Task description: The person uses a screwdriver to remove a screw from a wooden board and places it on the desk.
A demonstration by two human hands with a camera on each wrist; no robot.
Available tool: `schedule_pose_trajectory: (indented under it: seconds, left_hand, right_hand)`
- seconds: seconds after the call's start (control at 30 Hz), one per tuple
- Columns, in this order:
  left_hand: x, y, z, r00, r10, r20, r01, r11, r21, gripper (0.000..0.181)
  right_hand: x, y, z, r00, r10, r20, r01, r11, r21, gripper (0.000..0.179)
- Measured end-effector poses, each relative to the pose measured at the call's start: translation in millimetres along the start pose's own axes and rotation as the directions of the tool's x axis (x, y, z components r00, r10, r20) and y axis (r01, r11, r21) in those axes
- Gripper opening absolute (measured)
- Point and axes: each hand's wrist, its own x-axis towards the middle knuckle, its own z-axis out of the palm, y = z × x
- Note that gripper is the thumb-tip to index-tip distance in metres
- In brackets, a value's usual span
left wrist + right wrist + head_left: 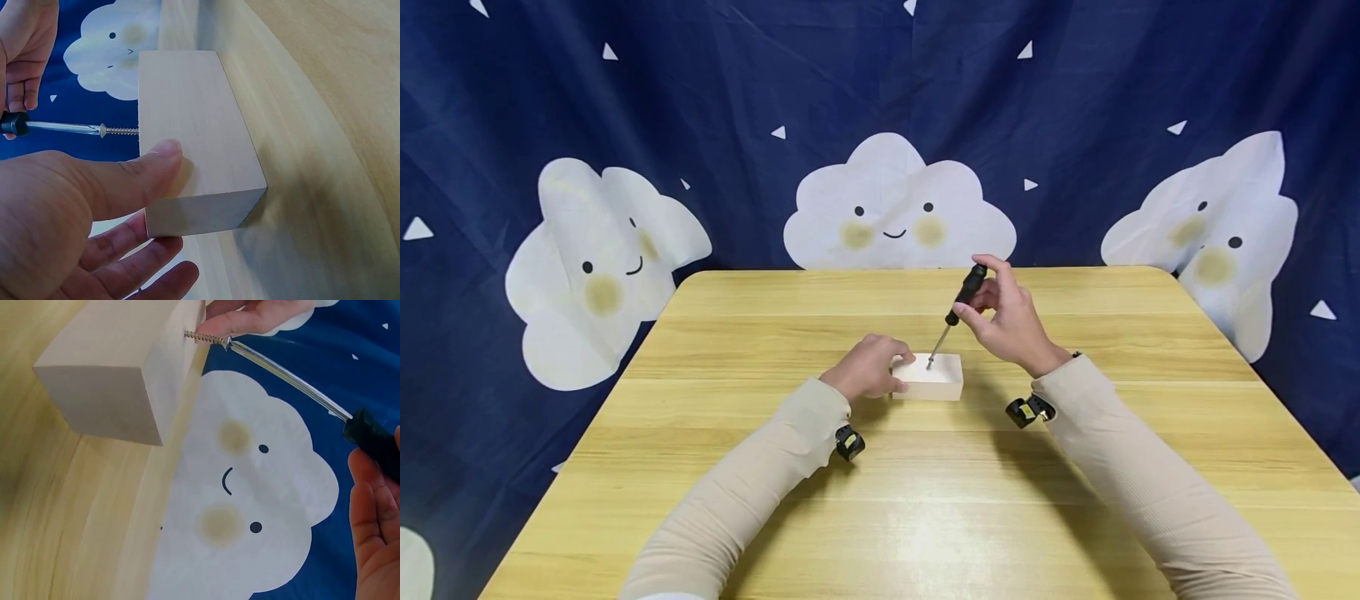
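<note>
A pale wooden block (936, 387) lies on the table, and my left hand (872, 367) grips its left end between thumb and fingers. From the block's top face a screw (119, 131) stands up, most of its thread showing in the left wrist view. My right hand (1007, 321) holds a screwdriver (967, 292) by its black handle, tilted up to the right. In the right wrist view the metal shaft (290, 380) meets the screw head. Part of the handle is cut off at that view's edge.
The wooden table (760, 333) spreads around the block on all sides. A dark blue curtain (730, 100) with smiling white clouds hangs behind the table's far edge. Each wrist carries a small black camera, such as the right wrist camera (1028, 411).
</note>
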Motion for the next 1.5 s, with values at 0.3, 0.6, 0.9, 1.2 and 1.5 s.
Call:
schedule_pose_trajectory:
  seconds: [0.3,0.6,0.9,1.2,1.5]
  left_hand:
    - [0.9,-1.2,2.0,1.000,-0.004,-0.003,0.004,1.000,-0.010,0.045]
    - [-0.2,0.0,0.1,1.000,-0.003,-0.006,0.003,1.000,-0.016,0.045]
    - [-0.1,1.2,-0.4,1.000,0.004,0.004,-0.004,1.000,-0.030,0.044]
    - [0.7,0.9,-1.6,1.000,0.010,0.010,-0.010,1.000,-0.020,0.044]
    - [2.9,-1.4,-0.2,1.000,0.014,0.007,-0.014,1.000,-0.015,0.044]
  right_hand:
    - [0.4,0,3,0.996,-0.091,0.002,0.091,0.995,-0.030,0.065]
    - [2.4,-8,17,0.983,-0.152,-0.103,0.139,0.982,-0.128,0.064]
    - [7.6,-15,27,0.966,-0.135,-0.220,0.119,0.989,-0.082,0.053]
    - [8.8,-18,24,0.980,-0.129,-0.153,0.131,0.991,0.008,0.053]
    - [7.2,-15,24,0.981,-0.149,-0.125,0.159,0.985,0.072,0.056]
